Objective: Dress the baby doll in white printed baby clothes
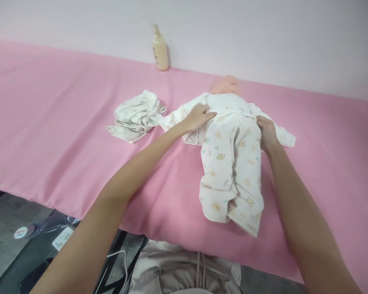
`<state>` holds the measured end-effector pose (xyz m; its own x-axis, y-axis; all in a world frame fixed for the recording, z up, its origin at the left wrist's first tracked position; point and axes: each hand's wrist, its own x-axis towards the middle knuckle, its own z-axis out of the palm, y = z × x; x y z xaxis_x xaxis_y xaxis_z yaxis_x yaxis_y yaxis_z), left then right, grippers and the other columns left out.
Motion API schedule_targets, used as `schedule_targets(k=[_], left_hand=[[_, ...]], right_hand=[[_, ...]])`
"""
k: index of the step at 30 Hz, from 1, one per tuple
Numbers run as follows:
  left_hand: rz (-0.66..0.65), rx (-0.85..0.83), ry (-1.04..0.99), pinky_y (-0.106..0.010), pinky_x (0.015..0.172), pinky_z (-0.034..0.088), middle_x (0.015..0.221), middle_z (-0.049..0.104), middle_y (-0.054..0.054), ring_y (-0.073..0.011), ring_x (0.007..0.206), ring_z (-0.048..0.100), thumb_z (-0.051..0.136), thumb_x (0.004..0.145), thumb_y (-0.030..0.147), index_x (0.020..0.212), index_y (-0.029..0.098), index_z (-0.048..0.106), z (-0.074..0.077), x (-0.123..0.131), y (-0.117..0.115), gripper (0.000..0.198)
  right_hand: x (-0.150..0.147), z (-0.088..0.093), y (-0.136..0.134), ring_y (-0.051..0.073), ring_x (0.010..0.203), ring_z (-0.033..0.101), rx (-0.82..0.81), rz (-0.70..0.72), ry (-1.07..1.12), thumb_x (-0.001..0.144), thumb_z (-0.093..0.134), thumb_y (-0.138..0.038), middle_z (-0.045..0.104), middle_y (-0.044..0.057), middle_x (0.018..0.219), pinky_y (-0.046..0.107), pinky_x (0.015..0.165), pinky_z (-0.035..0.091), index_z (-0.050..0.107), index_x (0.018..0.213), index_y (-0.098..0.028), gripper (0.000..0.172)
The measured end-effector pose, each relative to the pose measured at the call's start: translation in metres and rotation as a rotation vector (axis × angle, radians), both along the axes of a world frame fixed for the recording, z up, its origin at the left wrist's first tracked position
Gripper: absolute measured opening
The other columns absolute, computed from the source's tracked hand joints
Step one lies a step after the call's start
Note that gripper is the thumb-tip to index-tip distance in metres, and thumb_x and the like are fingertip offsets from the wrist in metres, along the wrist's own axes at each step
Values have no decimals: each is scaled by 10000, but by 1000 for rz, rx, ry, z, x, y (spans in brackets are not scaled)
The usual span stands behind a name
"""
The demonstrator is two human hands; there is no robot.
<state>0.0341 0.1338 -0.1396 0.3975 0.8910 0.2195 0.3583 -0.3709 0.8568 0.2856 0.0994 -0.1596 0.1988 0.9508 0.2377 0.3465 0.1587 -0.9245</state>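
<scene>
White baby trousers with small bear prints (pixel 221 163) lie over the lower part of a baby doll (pixel 228 85), their legs hanging toward the table's front edge. The doll lies on its back in a white top (pixel 198 102) with its sleeves spread. At the left side of the waistband, my left hand (pixel 199 117) pinches the cloth between thumb and fingers. My right hand (pixel 267 132) grips the waistband's right side, its fingers curled and partly hidden.
A crumpled white printed cloth (pixel 136 116) lies left of the doll. The pink-covered table (pixel 64 122) meets a wall, where a pump bottle (pixel 160 51) stands. Below the front edge are a plastic bottle (pixel 43 228) and a white cable (pixel 124 261).
</scene>
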Motion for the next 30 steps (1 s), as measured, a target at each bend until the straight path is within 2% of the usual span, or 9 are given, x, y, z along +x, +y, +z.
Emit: schedule_targets(k=[3, 6, 8, 10, 14, 21, 24, 26, 30], left_hand=[[27, 218, 269, -466, 1048, 318, 1060, 524, -73, -241, 1109, 450, 444, 882, 364, 669, 152, 497, 8, -8, 6, 305], [20, 323, 344, -541, 1135, 124, 1337, 440, -63, -293, 1325, 280, 437, 901, 394, 732, 155, 553, 7, -13, 12, 315], [7, 338, 356, -555, 1148, 33, 1450, 343, -56, -320, 1406, 144, 449, 902, 429, 735, 155, 550, 3, -14, 17, 336], [-21, 264, 311, -510, 1163, 84, 1452, 336, -71, -290, 1408, 185, 423, 918, 419, 724, 154, 524, -3, -14, 21, 343], [59, 159, 144, -387, 1136, 248, 1333, 430, -93, -187, 1289, 387, 418, 932, 373, 726, 165, 478, -11, -6, 27, 300], [395, 159, 157, -311, 1029, 377, 1219, 526, -138, -199, 1207, 464, 469, 894, 302, 964, 157, 547, -11, -12, 37, 180], [464, -31, 356, -418, 955, 414, 1203, 556, -173, -277, 1092, 550, 390, 888, 515, 1069, 142, 541, -8, -32, 40, 441], [436, -117, 481, -458, 868, 430, 1019, 621, -172, -320, 976, 594, 280, 875, 625, 941, 139, 569, -8, -43, 42, 570], [414, -123, 486, -397, 751, 433, 713, 571, -101, -267, 795, 605, 366, 864, 512, 665, 171, 499, -8, -56, 49, 417]], right_hand=[[11, 17, -3, 221, 894, 529, 134, 15, -403, 716, 547, -202, 557, 55, 834, 412, 885, 447, 518, 540, -205, 179], [17, 38, -5, 296, 1269, 378, 199, 80, -760, 740, 570, -169, 546, 57, 1250, 506, 1115, 219, 594, 543, -207, 202], [19, 46, -3, 300, 1371, 267, 67, 134, -709, 738, 588, -147, 449, 3, 1404, 513, 1149, 152, 623, 559, -203, 191], [19, 47, 2, 271, 1359, 318, -103, 180, -518, 756, 591, -158, 414, -20, 1442, 485, 1133, 236, 653, 623, -199, 152], [13, 30, 17, 214, 1178, 513, -107, 56, -427, 818, 577, -254, 570, 38, 1243, 417, 1060, 364, 644, 670, -192, 174], [12, 17, 30, 181, 974, 581, 9, -210, -475, 792, 613, -303, 637, 73, 1044, 326, 943, 421, 630, 832, -178, 133], [27, 24, 26, 168, 929, 567, -148, -382, -461, 790, 614, -339, 630, 83, 1091, 300, 888, 421, 611, 936, -170, 223], [37, 28, 23, 181, 861, 544, -364, -414, -594, 831, 553, -372, 636, 83, 953, 321, 839, 415, 598, 810, -170, 208], [50, 33, 19, 170, 674, 491, -569, -348, -716, 828, 544, -435, 563, 64, 735, 327, 659, 400, 548, 688, -174, 296]])
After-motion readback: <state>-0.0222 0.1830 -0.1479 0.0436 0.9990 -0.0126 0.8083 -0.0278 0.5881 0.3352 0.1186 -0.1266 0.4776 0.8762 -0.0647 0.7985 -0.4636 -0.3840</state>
